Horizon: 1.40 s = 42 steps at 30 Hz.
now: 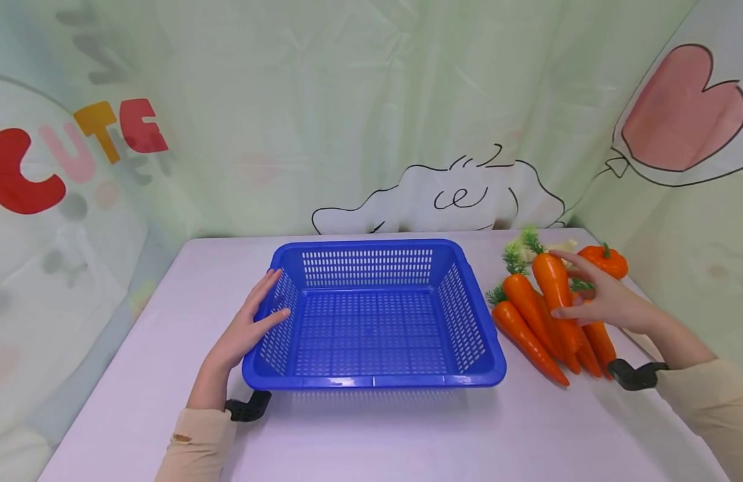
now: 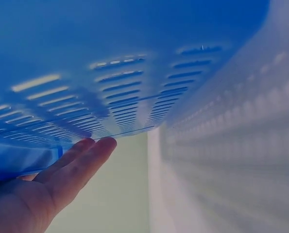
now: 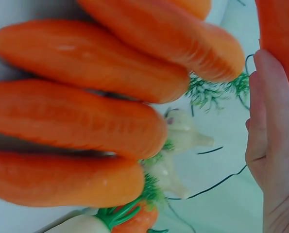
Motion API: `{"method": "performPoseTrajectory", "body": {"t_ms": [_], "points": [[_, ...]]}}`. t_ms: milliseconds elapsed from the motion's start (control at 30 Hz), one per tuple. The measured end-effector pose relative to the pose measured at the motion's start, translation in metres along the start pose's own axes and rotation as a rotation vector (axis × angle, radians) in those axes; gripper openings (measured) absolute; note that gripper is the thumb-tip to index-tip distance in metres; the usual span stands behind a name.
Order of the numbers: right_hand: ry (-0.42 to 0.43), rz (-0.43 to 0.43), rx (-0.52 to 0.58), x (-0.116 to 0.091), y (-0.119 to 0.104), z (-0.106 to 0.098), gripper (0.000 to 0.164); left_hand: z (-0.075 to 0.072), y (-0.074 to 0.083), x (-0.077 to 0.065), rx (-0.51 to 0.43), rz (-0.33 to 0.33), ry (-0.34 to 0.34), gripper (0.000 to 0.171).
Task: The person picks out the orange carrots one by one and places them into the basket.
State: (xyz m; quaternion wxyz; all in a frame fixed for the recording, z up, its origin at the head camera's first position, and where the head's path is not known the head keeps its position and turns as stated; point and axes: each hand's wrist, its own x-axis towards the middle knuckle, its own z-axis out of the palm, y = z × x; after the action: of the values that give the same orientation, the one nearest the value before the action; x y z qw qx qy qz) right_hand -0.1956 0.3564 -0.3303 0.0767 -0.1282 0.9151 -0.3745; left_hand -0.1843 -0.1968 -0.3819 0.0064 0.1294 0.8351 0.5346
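Note:
A blue plastic basket (image 1: 371, 381) with slotted walls stands on the table, and nothing lies inside it. My left hand (image 1: 248, 328) is at its left rim, fingers nearly straight and thumb spread apart. The left wrist view shows those fingers (image 2: 81, 167) beside the slotted outer wall. To the right, my right hand (image 1: 606, 301) holds an orange carrot (image 1: 552, 278) between thumb and fingers, above a pile of other carrots (image 1: 528, 341). In the right wrist view the held carrot (image 3: 282, 34) is partly cut off at the edge.
An orange pepper (image 1: 612, 261) sits behind the right hand. Pale bulbs like garlic (image 3: 183, 131) lie beyond the carrots, and a white root with green stalks (image 3: 86, 224) lies beside them. A pale patterned curtain (image 1: 257, 120) rises behind the table (image 1: 136, 375).

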Motion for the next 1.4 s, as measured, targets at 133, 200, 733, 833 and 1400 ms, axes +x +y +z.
{"method": "performPoseTrajectory", "body": {"t_ms": [133,200,733,833,1400], "points": [[-0.005,-0.012,0.021,0.000,-0.012,0.000,0.096,0.000,0.002,0.000,-0.004,-0.013,0.003,0.068],[-0.007,-0.009,0.031,-0.001,-0.018,0.001,0.096,0.000,0.004,0.000,-0.010,-0.026,0.004,0.068],[-0.009,0.026,0.027,0.006,-0.052,0.010,0.100,0.006,0.006,0.001,0.042,-0.040,0.047,0.071],[-0.016,0.022,0.060,0.009,-0.060,0.013,0.100,0.005,0.004,0.000,0.045,-0.028,0.051,0.070],[-0.044,0.006,0.176,0.018,-0.104,0.026,0.101,0.001,0.005,0.001,0.023,0.002,0.046,0.062]]}}
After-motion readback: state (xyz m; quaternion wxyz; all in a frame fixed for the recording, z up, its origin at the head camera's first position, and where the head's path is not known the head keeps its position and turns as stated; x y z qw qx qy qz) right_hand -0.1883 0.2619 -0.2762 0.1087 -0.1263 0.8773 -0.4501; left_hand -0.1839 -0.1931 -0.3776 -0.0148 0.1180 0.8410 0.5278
